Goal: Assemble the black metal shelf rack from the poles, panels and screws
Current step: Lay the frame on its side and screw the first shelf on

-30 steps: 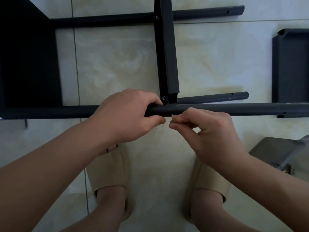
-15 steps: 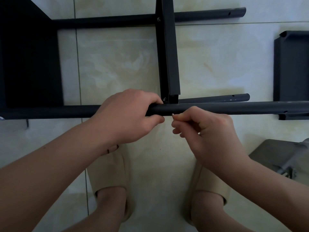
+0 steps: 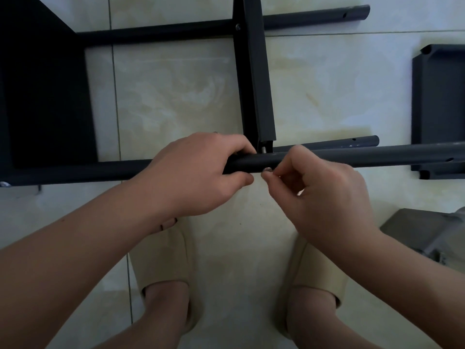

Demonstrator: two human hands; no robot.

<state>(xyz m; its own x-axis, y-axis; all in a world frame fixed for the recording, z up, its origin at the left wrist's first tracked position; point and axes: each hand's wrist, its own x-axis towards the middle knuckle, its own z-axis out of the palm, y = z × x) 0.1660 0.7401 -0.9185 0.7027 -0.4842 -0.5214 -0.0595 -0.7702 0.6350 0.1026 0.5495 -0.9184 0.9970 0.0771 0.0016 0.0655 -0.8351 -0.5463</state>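
Observation:
A long black pole (image 3: 364,157) runs across the middle of the view, above the tiled floor. My left hand (image 3: 201,172) grips it just left of where a narrow black panel (image 3: 256,79) meets it edge-on. My right hand (image 3: 324,195) pinches a small silver screw (image 3: 267,170) against the near side of the pole, next to my left thumb. A second pole (image 3: 334,143) lies just behind, and a third pole (image 3: 302,17) crosses the panel's far end. A wide black panel (image 3: 42,91) joins the poles at the left.
A loose black panel (image 3: 440,102) lies on the floor at the right, partly under the long pole. A grey object (image 3: 427,233) sits at the lower right. My two feet in beige slippers (image 3: 163,258) stand on the tiles below the pole.
My right hand has shifted slightly, so the screw head now shows at my fingertips against the pole. My left hand keeps its grip.

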